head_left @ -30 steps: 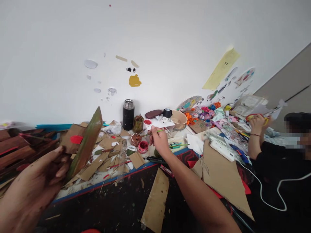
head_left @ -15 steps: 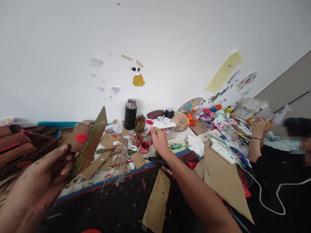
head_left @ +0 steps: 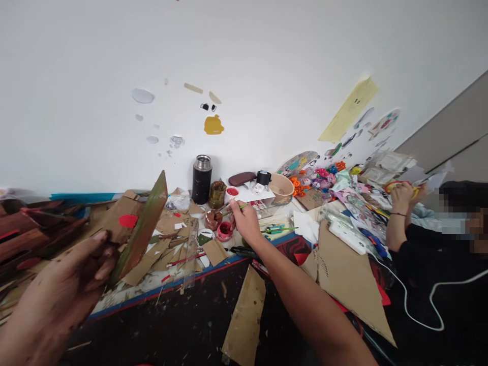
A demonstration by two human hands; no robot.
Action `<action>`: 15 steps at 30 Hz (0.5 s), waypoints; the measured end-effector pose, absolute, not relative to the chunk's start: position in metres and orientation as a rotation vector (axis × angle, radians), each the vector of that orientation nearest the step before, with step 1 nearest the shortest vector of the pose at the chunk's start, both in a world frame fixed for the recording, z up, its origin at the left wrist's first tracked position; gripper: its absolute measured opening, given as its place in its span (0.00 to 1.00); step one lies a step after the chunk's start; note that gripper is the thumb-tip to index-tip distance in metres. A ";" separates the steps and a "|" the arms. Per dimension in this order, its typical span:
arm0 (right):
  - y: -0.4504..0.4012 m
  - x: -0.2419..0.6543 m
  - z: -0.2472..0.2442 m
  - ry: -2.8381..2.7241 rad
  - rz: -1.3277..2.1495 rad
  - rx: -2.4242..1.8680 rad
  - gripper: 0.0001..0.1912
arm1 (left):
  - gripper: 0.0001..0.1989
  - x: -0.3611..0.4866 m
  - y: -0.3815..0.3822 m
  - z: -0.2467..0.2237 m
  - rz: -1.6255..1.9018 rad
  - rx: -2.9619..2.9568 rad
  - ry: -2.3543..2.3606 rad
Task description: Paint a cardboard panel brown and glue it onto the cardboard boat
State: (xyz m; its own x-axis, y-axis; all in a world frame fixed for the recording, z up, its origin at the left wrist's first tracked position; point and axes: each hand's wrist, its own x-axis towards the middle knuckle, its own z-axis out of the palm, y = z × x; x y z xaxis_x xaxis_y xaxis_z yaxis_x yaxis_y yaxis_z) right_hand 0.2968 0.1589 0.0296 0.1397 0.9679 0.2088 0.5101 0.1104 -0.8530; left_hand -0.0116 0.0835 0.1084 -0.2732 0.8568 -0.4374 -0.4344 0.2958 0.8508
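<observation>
My left hand [head_left: 82,274] grips a painted piece of cardboard [head_left: 142,231], pointed at the top, with green and reddish-brown paint on its face. In my right hand [head_left: 244,221] a thin paintbrush [head_left: 241,206] is pinched; its tip reaches toward the open jar of brown paint [head_left: 212,218], and I cannot tell whether it touches the paint. Just below my fingers stands a jar of dark red paint [head_left: 224,231]. Behind are a pot of bright red paint [head_left: 232,192] and a jar of murky greenish-brown liquid [head_left: 217,194].
A black flask [head_left: 202,180] stands by the wall. Cardboard scraps and a clear ruler [head_left: 191,254] litter the middle, with reddish-brown painted pieces [head_left: 34,223] at left. A large cardboard sheet [head_left: 339,279] and a white cable [head_left: 406,300] lie right, where another person holds yellow-handled scissors [head_left: 396,187].
The view has shifted slightly. My right hand has moved a little left, bringing the paintbrush toward the brown paint jar. My left hand still holds the painted cardboard, nearly unmoved.
</observation>
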 end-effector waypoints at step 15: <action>0.146 0.308 0.023 -1.423 0.700 -1.513 0.23 | 0.14 -0.008 0.081 0.110 1.310 0.420 1.303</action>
